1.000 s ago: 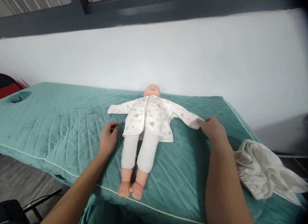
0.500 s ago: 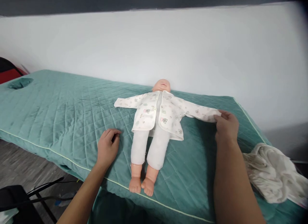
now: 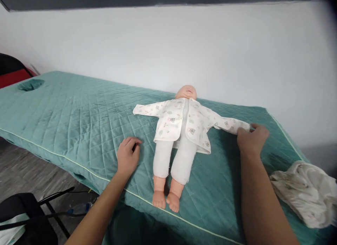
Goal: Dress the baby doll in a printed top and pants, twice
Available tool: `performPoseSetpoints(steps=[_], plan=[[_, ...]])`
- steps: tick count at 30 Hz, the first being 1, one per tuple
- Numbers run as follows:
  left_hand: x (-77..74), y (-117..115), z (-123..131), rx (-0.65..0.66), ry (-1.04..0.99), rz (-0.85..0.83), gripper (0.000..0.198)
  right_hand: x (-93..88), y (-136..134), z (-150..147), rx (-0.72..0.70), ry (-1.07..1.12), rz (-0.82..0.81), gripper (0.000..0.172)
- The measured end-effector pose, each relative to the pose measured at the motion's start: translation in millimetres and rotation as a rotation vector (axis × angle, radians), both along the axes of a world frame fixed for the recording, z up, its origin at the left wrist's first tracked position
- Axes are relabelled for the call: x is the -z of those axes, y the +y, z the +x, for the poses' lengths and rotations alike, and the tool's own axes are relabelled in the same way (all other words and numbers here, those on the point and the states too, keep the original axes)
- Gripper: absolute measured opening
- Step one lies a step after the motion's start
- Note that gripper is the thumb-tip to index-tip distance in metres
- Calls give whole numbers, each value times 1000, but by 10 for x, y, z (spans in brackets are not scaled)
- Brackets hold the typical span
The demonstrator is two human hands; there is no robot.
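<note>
A baby doll (image 3: 187, 92) lies face up, feet toward me, on a green quilted bed cover. It wears a white printed jacket (image 3: 171, 122), open down the front, with both sleeves spread sideways, and white leg coverings (image 3: 162, 159); its feet are bare. At the cuff of the sleeve on the right, my right hand (image 3: 253, 138) is closed on the fabric. My left hand (image 3: 129, 153) rests on the cover left of the doll's legs, fingers loosely curled and apart, holding nothing.
A crumpled white cloth (image 3: 306, 194) lies on the bed's right end. The bed cover (image 3: 79, 115) reaches to a white wall behind and has a hole at the far left. A black chair (image 3: 28, 217) stands at the lower left, with a red and black object behind.
The view has shifted, so the doll and bed appear further right. My right hand's fingers have moved a little at the sleeve cuff. My left hand keeps nearly the same pose.
</note>
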State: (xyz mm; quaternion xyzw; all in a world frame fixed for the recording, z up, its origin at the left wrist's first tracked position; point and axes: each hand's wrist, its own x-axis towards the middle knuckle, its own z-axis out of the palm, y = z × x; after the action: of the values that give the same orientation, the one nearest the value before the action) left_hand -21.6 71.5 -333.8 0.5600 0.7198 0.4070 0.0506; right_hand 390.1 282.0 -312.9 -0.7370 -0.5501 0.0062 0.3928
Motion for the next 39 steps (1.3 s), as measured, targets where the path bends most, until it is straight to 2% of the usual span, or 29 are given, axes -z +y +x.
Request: performPoseSetpoints(steps=[2, 4, 8, 10, 12, 15, 18, 20, 24, 28, 34, 39], plan=[[18, 7, -7, -10, 4, 1, 22, -49, -82, -119, 26, -14, 90, 43], [18, 15, -5, -16, 19, -5, 22, -93, -204, -293, -12, -50, 169, 40], [-48, 36, 47, 3, 132, -78, 20, -100, -541, -690, -285, -74, 276, 32], [-89, 40, 85, 20, 211, -112, 18, -62, -746, -847, -405, -8, 246, 32], [-117, 38, 116, 43, 269, -123, 19, -16, -968, -949, -464, 103, 154, 35], [-131, 38, 143, 67, 305, -136, 24, 25, -1292, -1015, -455, 298, 11, 43], [-148, 92, 186, 105, 308, -158, 23, 12, -1509, -1051, -399, 330, -57, 47], [-174, 170, 246, 135, 308, -184, 18, -16, -1552, -1088, -365, 255, -100, 50], [-237, 349, 418, 158, 343, -233, 14, -69, -1475, -1166, -289, 147, -171, 56], [-249, 417, 520, 197, 380, -213, 16, -90, -1434, -1185, -250, 129, -181, 48], [-181, 383, 435, 195, 280, -169, 17, -90, -1530, -1152, -281, 130, -138, 44], [-149, 365, 401, 127, 239, -153, 18, -93, -1555, -1141, -299, 148, -129, 45]])
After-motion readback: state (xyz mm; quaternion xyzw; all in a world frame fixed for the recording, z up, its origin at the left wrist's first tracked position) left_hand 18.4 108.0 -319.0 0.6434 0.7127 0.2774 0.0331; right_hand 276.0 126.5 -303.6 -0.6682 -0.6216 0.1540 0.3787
